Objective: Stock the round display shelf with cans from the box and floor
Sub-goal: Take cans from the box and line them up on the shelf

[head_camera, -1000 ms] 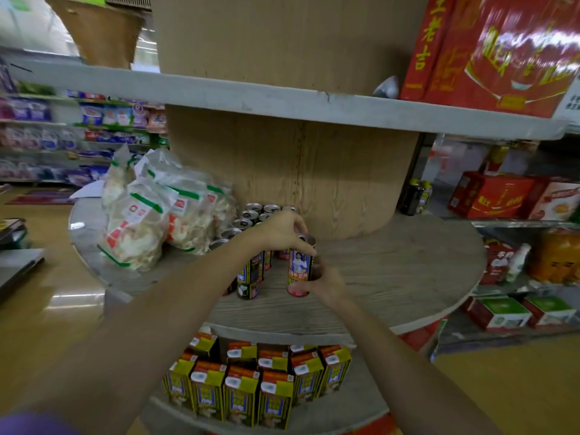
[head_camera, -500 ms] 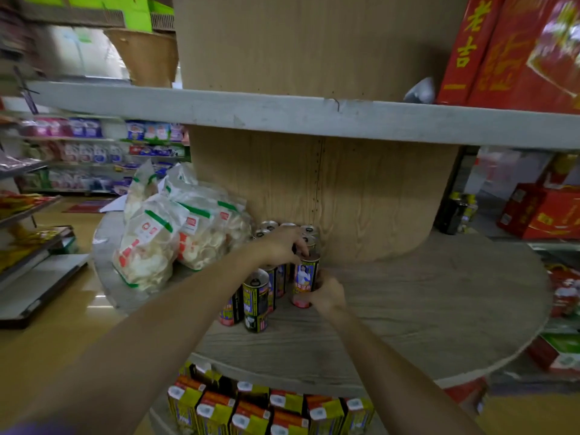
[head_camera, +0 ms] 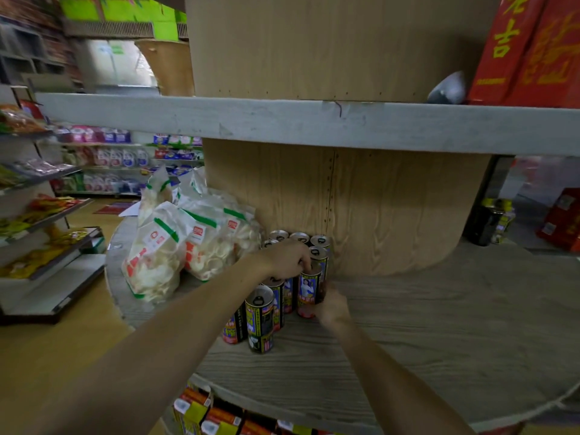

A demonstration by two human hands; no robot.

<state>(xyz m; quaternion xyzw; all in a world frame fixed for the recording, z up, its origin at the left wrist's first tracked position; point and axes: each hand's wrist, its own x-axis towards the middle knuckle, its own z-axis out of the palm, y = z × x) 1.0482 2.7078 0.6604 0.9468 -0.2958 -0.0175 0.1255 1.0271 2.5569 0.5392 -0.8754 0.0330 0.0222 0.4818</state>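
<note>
The can (head_camera: pixel 309 290) stands upright on the round shelf (head_camera: pixel 439 324) at the right end of the can cluster (head_camera: pixel 276 296) near the central column, left hand (head_camera: pixel 287 259) fingers curled over its top, right hand (head_camera: pixel 331 306) gripping its base.

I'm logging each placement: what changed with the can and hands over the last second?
Both hands pushed the can back toward the wooden core, into the row. The left hand still grips its top, the right hand its base. Snack bags unmoved.
</note>
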